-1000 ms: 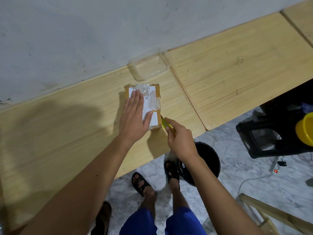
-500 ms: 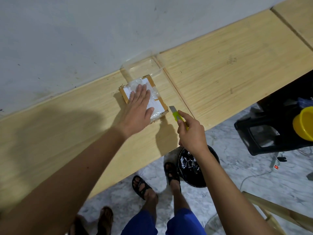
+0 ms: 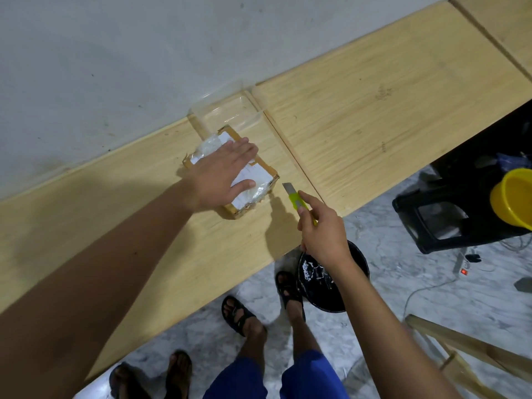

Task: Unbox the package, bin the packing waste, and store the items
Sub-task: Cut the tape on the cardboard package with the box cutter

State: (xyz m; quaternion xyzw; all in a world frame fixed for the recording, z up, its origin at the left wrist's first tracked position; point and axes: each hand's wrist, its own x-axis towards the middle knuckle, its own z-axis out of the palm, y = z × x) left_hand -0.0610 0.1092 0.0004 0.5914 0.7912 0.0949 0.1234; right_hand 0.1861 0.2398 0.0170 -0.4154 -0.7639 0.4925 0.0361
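l hand [image 3: 223, 175] flat, fingers spread on box [image 3: 256, 180] | r hand [image 3: 322, 231] fisted on cutter [image 3: 296, 201], blade just off box edge

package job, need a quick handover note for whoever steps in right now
Left hand: flat on top of the package, pinning it to the table.
Right hand: fingers closed on the utility knife, blade out, tip just off the package's near-right corner.
Clear tray sits behind the package by the wall; black bin is on the floor under the right forearm.
Done: knife in hand, package steadied.
Left: package looks taped shut; cut it open, bin the waste, store the items.
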